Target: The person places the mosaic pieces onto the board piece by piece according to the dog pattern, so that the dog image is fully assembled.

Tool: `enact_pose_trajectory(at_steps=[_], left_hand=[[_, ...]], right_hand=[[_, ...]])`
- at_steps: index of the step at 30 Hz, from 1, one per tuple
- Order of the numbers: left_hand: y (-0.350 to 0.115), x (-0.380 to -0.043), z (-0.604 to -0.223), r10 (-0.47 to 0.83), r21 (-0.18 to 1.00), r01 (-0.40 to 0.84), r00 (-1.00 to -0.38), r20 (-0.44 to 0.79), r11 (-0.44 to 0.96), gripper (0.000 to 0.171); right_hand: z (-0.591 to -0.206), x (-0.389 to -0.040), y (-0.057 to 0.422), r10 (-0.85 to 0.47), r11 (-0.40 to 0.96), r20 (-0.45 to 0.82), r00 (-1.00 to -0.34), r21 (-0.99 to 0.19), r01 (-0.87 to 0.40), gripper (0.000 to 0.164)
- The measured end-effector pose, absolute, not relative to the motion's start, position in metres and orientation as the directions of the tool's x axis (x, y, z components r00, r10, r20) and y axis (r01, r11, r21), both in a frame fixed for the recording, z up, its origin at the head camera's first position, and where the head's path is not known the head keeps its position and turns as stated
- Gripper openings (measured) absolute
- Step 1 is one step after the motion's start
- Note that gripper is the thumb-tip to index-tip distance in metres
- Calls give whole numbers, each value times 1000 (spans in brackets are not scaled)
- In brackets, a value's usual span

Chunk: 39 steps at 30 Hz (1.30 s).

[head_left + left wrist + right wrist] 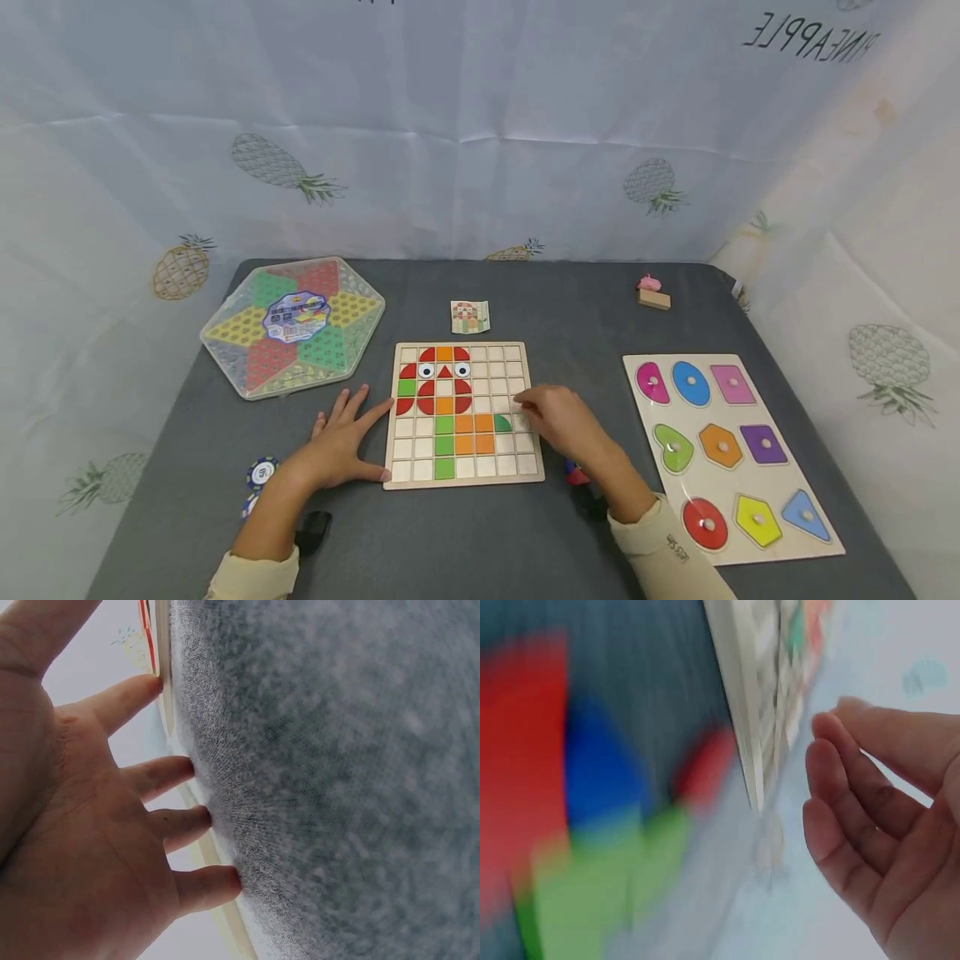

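Observation:
A wooden grid board (402, 472) lies mid-table, with red, orange, green and white-eyed tiles forming a pattern in its squares. My left hand (335, 446) has its fingers spread beside the board, thumb and index fingertip at its left edge. In the left wrist view, the left hand (112, 817) shows its palm and bare, extended fingers. Over the board's right edge is my right hand (564, 419), near a green quarter-round tile (502, 423). The right wrist view shows the right hand (885, 802) with loosely bent fingers, thumb and index tips close together, and nothing visible between them.
A pattern card (470, 317) lies behind the board. At left are a hexagonal game box (350, 337) and blue-white chips (262, 472). A shape puzzle (705, 417) lies right; a pink figure with a wooden block (654, 299) stands behind it. Blurred coloured pieces (592, 885) lie near my right wrist.

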<state>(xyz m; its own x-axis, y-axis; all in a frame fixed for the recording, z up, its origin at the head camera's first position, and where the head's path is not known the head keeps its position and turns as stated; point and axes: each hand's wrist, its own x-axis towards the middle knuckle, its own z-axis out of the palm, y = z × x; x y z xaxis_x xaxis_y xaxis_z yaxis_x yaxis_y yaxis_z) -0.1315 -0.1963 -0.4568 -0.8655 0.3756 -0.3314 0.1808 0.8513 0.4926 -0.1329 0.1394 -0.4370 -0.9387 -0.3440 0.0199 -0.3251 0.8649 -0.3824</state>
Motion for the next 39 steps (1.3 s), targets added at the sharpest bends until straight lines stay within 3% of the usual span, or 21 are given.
enact_pose_trajectory(at_steps=[4, 8, 11, 21, 26, 29, 33, 39], left_hand=[[-195, -132, -456, 380, 491, 183, -861, -337, 852, 104], [-196, -132, -454, 376, 491, 182, -866, -331, 852, 104], [-197, -133, -454, 373, 485, 185, -867, -329, 855, 104], [-197, -130, -456, 374, 493, 177, -864, -336, 852, 104], [-196, -131, -458, 376, 501, 175, -864, -335, 848, 104], [-196, -132, -459, 374, 497, 177, -866, -333, 850, 104], [-195, -132, -457, 373, 492, 175, -865, -337, 852, 105], [-195, -134, -456, 376, 493, 173, -858, -350, 853, 105]], right_hand=[[-425, -130, 170, -244, 900, -48, -969, -383, -207, 18], [-423, -125, 189, -254, 922, -207, -945, -347, -172, 19], [-430, -121, 193, -280, 922, -253, -926, -340, -186, 19], [-440, -121, 190, -294, 912, -211, -932, -352, -208, 16], [-435, -126, 178, -287, 885, -53, -957, -396, -244, 11], [-436, -125, 161, -345, 833, 16, -939, -456, -314, 9], [-441, -121, 140, -425, 788, 9, -905, -489, -375, 7], [-447, -115, 124, -426, 798, 2, -905, -470, -377, 5]])
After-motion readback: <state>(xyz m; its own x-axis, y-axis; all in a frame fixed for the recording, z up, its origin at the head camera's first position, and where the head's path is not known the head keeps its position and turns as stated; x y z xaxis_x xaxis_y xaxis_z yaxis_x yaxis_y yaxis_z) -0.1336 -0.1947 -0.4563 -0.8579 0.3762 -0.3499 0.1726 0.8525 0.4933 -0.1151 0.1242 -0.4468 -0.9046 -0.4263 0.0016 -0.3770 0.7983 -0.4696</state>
